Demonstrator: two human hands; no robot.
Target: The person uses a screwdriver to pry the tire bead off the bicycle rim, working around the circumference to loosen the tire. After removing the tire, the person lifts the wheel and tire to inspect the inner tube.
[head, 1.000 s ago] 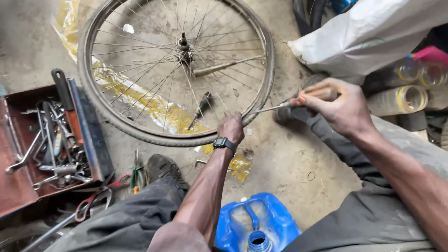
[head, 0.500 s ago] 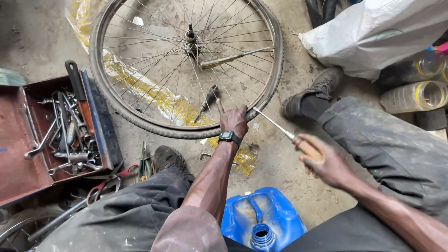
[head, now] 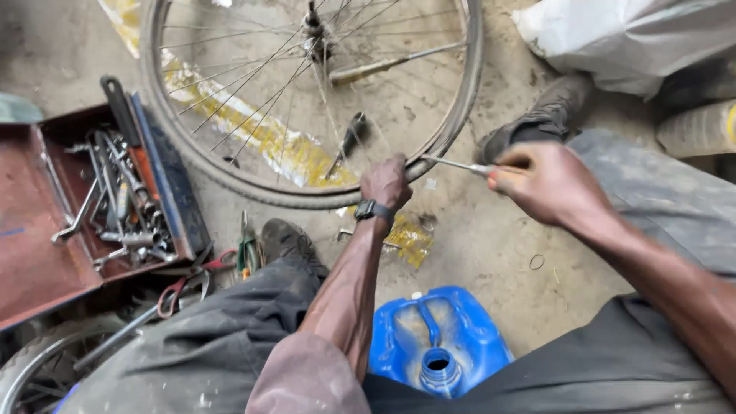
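The bicycle wheel [head: 307, 100] lies flat on the dusty floor [head: 491, 253], its hub toward the top of the view and its near rim curving just ahead of the person's knees. The left hand [head: 386, 182] sits on that near rim at its lowest point, fingers curled down over the tyre and clamped on it, a black wristwatch [head: 373, 210] on the wrist. The right hand [head: 548, 184] is just to the right of the rim, fingers closed around the handle of a thin metal tool [head: 452, 163]. The tool's long axis runs almost level, right to left, and its tip meets the rim right beside the left hand, so the two hands face each other across a short stretch of tyre, the left being the one on the wheel itself.

A second tool [head: 353, 138] lies inside the wheel among the spokes. Yellow plastic sheet [head: 291, 153] lies under the wheel. To the left stands an open red toolbox [head: 46, 238] full of spanners; pliers [head: 247, 249] and red-handled cutters [head: 188, 280] lie beside it. A blue jerrycan [head: 437, 345] sits between the person's legs, and a white sack [head: 629, 34] rests at upper right.
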